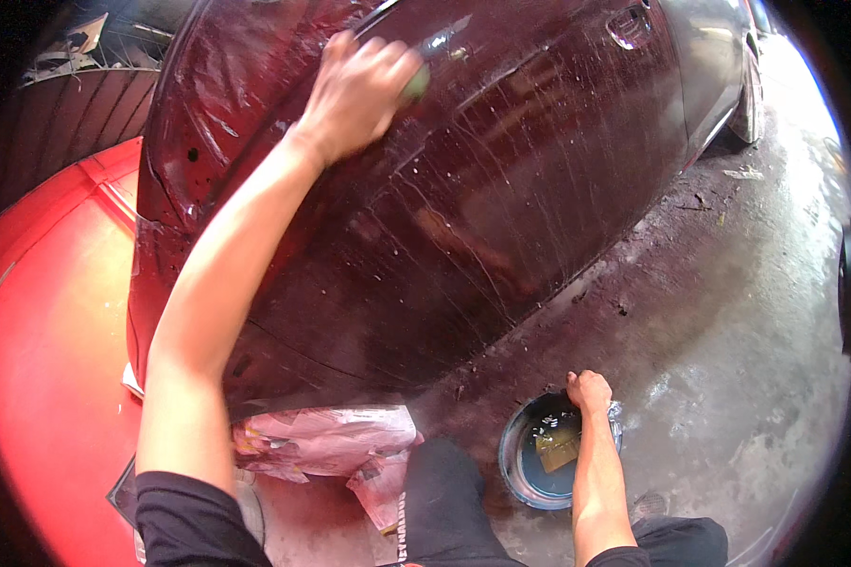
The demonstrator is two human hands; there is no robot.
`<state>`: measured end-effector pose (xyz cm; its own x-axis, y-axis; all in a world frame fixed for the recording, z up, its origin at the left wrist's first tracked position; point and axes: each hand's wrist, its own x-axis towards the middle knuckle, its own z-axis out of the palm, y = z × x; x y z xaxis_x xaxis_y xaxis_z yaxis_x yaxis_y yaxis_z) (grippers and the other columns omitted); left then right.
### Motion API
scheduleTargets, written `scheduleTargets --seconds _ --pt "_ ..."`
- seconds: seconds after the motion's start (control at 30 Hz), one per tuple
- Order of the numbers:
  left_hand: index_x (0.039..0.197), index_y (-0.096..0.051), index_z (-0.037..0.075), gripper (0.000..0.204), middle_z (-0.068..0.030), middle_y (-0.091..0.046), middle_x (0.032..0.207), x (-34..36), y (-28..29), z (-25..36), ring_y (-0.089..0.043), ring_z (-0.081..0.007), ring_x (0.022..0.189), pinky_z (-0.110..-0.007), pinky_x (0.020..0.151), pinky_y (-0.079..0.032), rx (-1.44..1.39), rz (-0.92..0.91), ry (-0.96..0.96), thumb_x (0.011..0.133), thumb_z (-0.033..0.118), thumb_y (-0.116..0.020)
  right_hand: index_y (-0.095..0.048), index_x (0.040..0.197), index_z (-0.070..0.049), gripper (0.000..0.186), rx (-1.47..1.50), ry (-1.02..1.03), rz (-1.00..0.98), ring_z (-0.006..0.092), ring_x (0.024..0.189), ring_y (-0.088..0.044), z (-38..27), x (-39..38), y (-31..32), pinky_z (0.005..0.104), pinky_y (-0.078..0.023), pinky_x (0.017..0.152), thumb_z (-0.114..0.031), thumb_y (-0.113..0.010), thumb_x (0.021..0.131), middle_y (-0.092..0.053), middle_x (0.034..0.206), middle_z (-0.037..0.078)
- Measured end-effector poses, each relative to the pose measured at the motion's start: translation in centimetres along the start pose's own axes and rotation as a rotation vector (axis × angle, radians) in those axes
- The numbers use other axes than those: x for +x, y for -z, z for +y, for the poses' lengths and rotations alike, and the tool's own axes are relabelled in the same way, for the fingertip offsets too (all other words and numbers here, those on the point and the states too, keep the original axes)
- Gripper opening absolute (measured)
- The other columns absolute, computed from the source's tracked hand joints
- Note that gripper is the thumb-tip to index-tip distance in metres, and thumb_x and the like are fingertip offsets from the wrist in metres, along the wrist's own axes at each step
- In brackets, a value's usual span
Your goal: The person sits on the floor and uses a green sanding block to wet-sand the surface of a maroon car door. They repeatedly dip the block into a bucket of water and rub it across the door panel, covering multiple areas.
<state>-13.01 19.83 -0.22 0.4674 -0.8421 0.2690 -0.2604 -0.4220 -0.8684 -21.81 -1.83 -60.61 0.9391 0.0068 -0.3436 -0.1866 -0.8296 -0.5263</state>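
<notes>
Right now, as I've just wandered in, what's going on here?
A person is at the side of a dark red car streaked with pale trickles. The left hand holds a small green object at the bodywork; blur hides exactly what it is. The right hand is at the rim of a round basin of liquid on the floor, with a yellowish-brown rectangular piece in it. Crumpled sheets sit by the car's lower edge.
</notes>
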Motion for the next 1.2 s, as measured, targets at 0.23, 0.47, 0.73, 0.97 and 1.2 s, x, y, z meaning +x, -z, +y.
scheduleTargets --seconds 0.23,0.47,0.73,0.97,1.2 --pt "0.117 -0.061 0.012 0.037 -0.0087 -0.067 0.117 3.3 -1.5 -0.8 -0.064 -0.0304 0.116 -0.052 0.102 -0.04 0.009 -0.03 -0.017 0.084 0.018 -0.078 -0.078 0.113 0.002 0.056 0.028 0.025 0.042 0.0415 0.108 -0.075 -0.7 -0.8 0.5 0.0506 -0.059 0.095 -0.051 -0.062 0.1 -0.077 0.111 0.027" --pt "0.122 -0.065 0.012 0.051 -0.0054 -0.067 0.118 -13.1 5.7 3.5 -0.063 -0.0254 0.113 -0.05 0.107 -0.037 -0.074 -0.206 0.065 0.074 0.005 -0.08 -0.075 0.122 0.003 0.058 0.042 -0.04 -0.09 0.0412 0.123 -0.069 -1.2 -1.4 3.0 0.0498 -0.054 0.106 -0.05 -0.06 0.102 -0.072 0.126 0.03" --pt "0.119 -0.064 0.013 0.041 -0.0052 -0.066 0.112 -0.4 1.1 3.1 -0.064 -0.0256 0.113 -0.047 0.105 -0.037 0.041 -0.036 0.138 0.08 0.009 -0.077 -0.078 0.116 0.001 0.058 -0.06 0.037 0.008 0.0411 0.114 -0.073 -3.7 -2.3 1.2 0.0504 -0.057 0.1 -0.051 -0.056 0.103 -0.076 0.118 0.026" --pt "0.117 -0.065 0.009 0.045 -0.0092 -0.069 0.119 -17.4 7.6 4.2 -0.064 -0.0296 0.111 -0.05 0.107 -0.038 -0.091 -0.036 0.299 0.074 0.0 -0.077 -0.08 0.111 -0.001 0.056 -0.032 0.048 0.039 0.0413 0.11 -0.075 -0.4 -1.9 1.8 0.0522 -0.058 0.099 -0.051 -0.055 0.103 -0.077 0.111 0.026" --pt "0.117 -0.064 0.009 0.041 -0.0075 -0.068 0.114 -13.2 5.1 4.2 -0.063 -0.0267 0.109 -0.049 0.105 -0.037 -0.032 0.087 0.279 0.079 0.007 -0.079 -0.08 0.115 -0.004 0.059 -0.048 0.056 0.003 0.038 0.114 -0.074 -2.2 -2.4 0.6 0.0502 -0.058 0.1 -0.053 -0.05 0.106 -0.077 0.117 0.023"
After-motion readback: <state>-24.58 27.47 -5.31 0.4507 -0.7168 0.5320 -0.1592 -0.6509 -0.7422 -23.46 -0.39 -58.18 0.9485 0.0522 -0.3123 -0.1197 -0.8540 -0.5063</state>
